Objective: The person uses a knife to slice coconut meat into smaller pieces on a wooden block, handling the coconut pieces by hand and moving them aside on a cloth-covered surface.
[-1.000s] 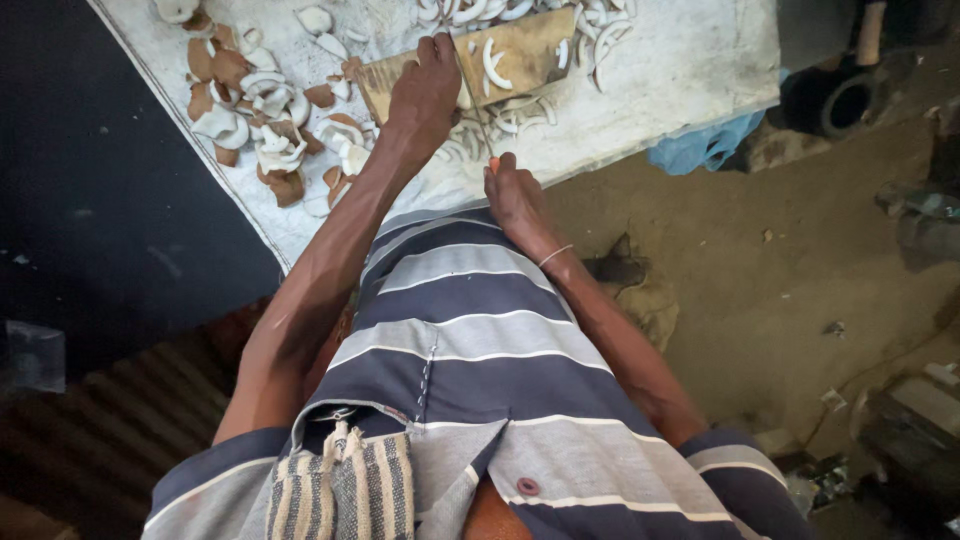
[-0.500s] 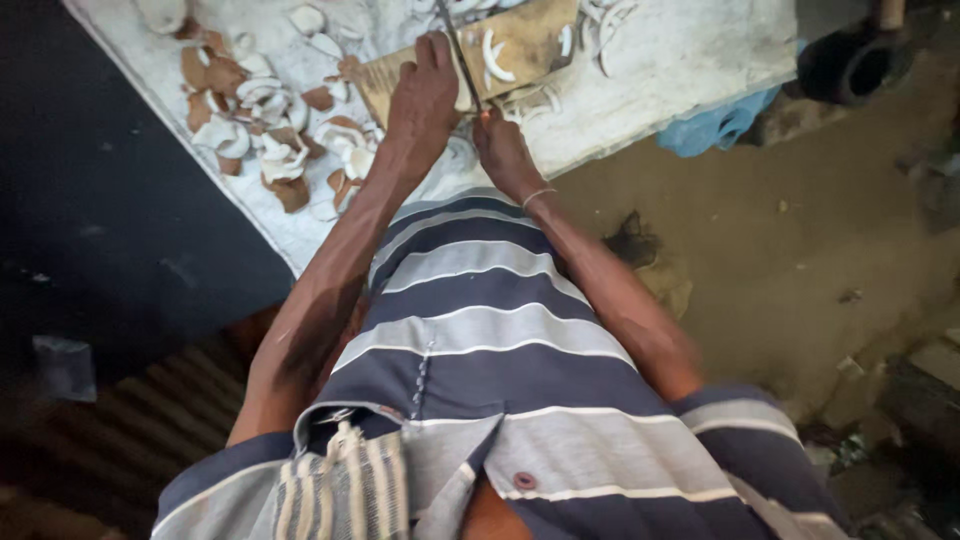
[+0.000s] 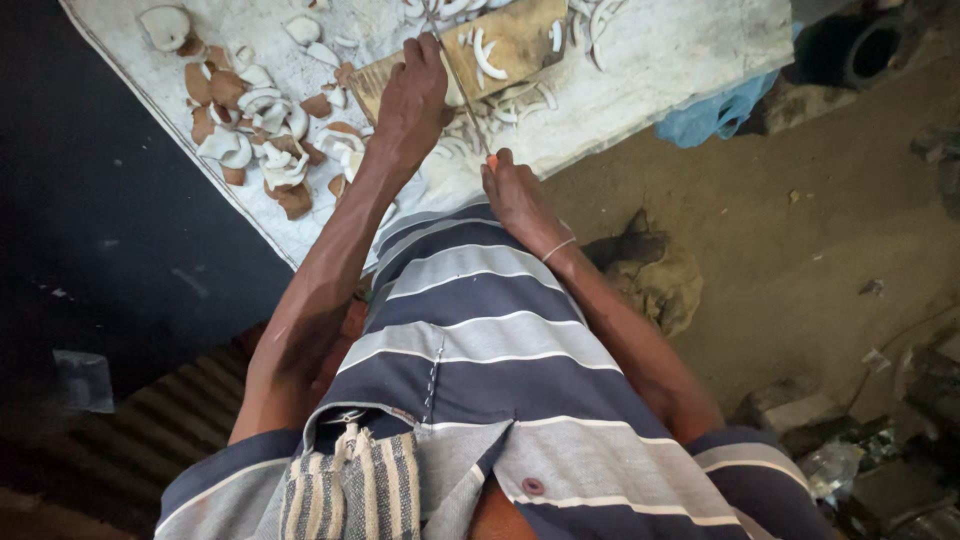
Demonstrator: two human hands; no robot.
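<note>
My left hand (image 3: 415, 100) presses down on the near end of a wooden chopping board (image 3: 515, 35), fingers bent over a white coconut piece that is mostly hidden under them. My right hand (image 3: 515, 195) sits just in front of the board and grips the orange handle of a thin knife (image 3: 462, 95). Its blade reaches up across the board beside my left hand. Curved white coconut slices (image 3: 485, 55) lie on the board. My striped garment fills the lower part of the view.
A heap of brown-and-white coconut pieces (image 3: 255, 130) lies left of the board on a white sack cloth (image 3: 650, 60). A blue rag (image 3: 715, 110) and a black ring (image 3: 865, 50) are at the right, over dirt ground. Corrugated sheet (image 3: 150, 430) lies lower left.
My right hand went forward to the board with the knife, then drew back toward me. My left hand stayed on the board.
</note>
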